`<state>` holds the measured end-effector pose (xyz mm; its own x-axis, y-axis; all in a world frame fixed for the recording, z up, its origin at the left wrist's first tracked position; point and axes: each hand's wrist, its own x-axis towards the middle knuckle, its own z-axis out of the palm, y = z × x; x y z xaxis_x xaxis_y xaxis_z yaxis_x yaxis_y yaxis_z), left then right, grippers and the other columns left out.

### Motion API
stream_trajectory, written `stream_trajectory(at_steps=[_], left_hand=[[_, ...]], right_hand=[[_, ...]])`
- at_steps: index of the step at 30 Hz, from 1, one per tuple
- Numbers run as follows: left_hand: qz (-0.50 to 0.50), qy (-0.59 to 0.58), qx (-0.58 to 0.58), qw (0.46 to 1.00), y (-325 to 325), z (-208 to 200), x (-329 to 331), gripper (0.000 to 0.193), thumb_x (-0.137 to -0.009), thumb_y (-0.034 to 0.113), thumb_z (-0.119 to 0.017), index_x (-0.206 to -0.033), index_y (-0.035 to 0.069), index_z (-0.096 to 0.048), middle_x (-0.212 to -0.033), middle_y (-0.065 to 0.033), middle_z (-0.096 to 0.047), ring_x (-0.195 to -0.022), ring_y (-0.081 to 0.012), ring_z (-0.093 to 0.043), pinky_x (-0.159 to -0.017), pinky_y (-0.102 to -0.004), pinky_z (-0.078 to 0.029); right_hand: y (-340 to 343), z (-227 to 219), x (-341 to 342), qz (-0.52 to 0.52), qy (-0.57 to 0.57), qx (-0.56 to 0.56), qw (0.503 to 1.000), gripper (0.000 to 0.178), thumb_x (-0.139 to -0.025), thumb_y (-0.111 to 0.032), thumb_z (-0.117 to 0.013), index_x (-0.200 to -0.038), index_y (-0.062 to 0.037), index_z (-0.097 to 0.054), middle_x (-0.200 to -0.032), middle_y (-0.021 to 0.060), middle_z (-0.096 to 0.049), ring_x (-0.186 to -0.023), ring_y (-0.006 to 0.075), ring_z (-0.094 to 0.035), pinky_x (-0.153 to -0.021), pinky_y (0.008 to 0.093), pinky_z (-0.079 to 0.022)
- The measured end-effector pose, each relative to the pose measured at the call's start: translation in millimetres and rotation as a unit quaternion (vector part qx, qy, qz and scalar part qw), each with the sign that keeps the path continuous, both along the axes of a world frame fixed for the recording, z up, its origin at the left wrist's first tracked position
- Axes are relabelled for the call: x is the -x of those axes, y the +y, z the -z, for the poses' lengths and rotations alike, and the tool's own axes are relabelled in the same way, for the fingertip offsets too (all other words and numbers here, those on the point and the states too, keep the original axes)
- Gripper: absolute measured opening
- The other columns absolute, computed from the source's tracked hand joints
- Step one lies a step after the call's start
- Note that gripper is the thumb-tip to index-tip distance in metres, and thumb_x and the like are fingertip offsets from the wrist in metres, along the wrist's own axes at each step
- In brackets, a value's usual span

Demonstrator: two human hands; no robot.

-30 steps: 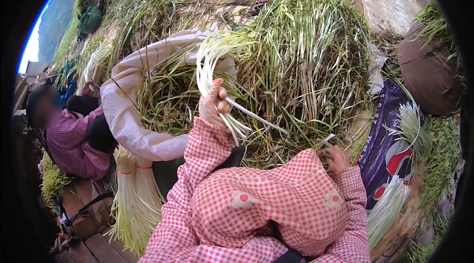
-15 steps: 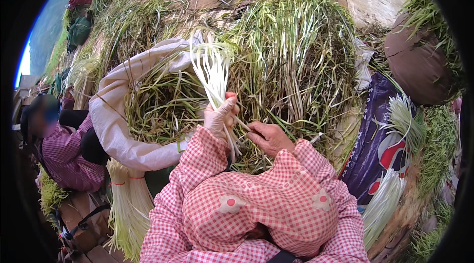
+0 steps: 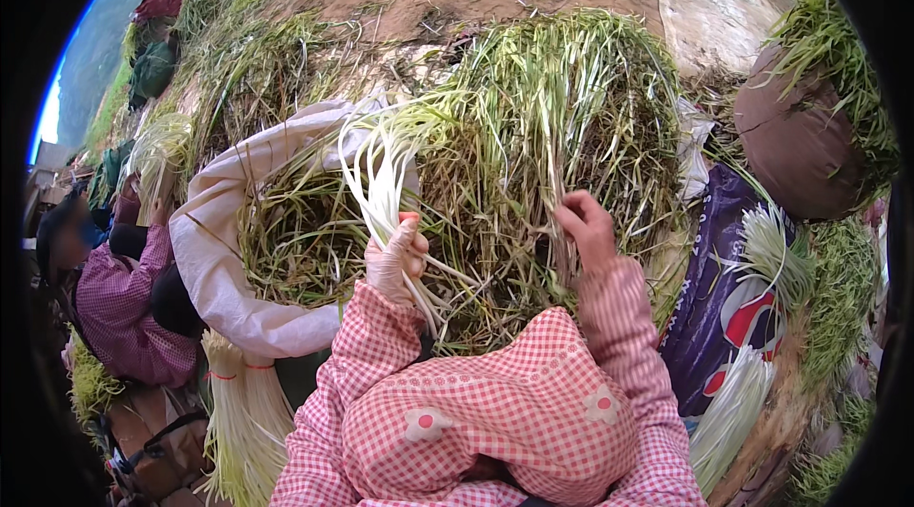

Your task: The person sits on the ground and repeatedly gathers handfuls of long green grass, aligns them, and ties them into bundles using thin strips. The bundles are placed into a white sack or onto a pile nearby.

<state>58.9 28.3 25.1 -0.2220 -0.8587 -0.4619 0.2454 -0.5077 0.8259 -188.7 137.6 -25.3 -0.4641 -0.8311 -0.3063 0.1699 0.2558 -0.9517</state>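
Observation:
My left hand point(image 3: 396, 261), in a thin pale glove, is closed around a bunch of white-stemmed chives point(image 3: 373, 188). Their pale leaves droop over at the top, and the stem ends stick out below my fist. To the right, my bare right hand point(image 3: 588, 227) is at the lower edge of a large heap of unsorted chives point(image 3: 562, 107). Its fingers are bent and pinched together against the brownish stalks; what lies between the fingertips is hidden.
A white sack with a rolled rim point(image 3: 205, 240) holds leafy scraps at the left. Tied chive bundles point(image 3: 233, 402) stand near it, beside a seated person point(image 3: 133, 307). A purple printed sack point(image 3: 709, 269) with loose pale bunches point(image 3: 738, 393) and a brown covered mound point(image 3: 795, 136) are on the right.
My right hand has left the stems beside my left hand and moved right and up to the heap. The left hand, with its bunch, has shifted slightly left and down.

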Motion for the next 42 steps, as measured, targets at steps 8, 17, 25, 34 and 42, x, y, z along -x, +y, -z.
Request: stream_trajectory(at_steps=[8,17,25,34,42], left_hand=[[0.047,0.055,-0.001,0.997,7,2,-2,0.02,-0.079,0.015,-0.065,-0.095,0.006,-0.057,-0.063,-0.0031,-0.056,-0.056,-0.0139,-0.055,-0.051,-0.0249,-0.046],[0.105,-0.021,-0.039,0.993,15,11,10,0.023,-0.067,0.005,-0.073,-0.087,0.008,-0.061,-0.072,0.0002,-0.061,-0.041,-0.0069,-0.047,-0.036,-0.0192,-0.037],[0.108,-0.036,-0.054,0.992,16,18,8,0.026,-0.067,0.0,-0.072,-0.091,0.003,-0.06,-0.071,-0.0035,-0.061,-0.041,-0.0052,-0.046,-0.033,-0.0163,-0.033],[0.113,-0.028,-0.067,0.991,22,14,15,0.027,-0.066,-0.005,-0.07,-0.089,0.002,-0.058,-0.071,-0.0065,-0.062,-0.039,-0.0062,-0.046,-0.032,-0.0163,-0.031],[0.042,0.053,-0.067,0.995,13,15,6,0.028,-0.067,-0.006,-0.069,-0.089,0.004,-0.055,-0.07,-0.0093,-0.062,-0.035,-0.0067,-0.042,-0.03,-0.0191,-0.028]], right_hand=[[52,20,-61,-0.222,-0.212,-0.112,0.945,0.024,-0.082,-0.01,-0.059,-0.106,-0.005,-0.053,-0.088,0.0033,-0.058,-0.077,0.0108,-0.054,-0.069,0.0273,-0.048],[60,25,-97,-0.373,-0.027,0.037,0.927,0.019,-0.079,-0.006,-0.061,-0.096,-0.0022,-0.055,-0.087,0.0043,-0.057,-0.081,0.0137,-0.056,-0.076,0.0276,-0.045],[50,12,-100,-0.456,0.15,0.045,0.876,0.027,-0.076,-0.012,-0.062,-0.1,-0.0025,-0.055,-0.097,0.013,-0.058,-0.087,0.0228,-0.059,-0.076,0.0333,-0.048],[-12,-11,-101,-0.082,-0.18,0.038,0.98,0.017,-0.083,-0.018,-0.06,-0.093,-0.0038,-0.057,-0.07,-0.0023,-0.055,-0.056,0.0033,-0.046,-0.048,0.0176,-0.038],[44,37,-94,-0.267,0.032,-0.263,0.926,0.015,-0.081,-0.019,-0.058,-0.078,-0.0044,-0.057,-0.072,0.0069,-0.057,-0.068,0.0133,-0.054,-0.065,0.0292,-0.049]])
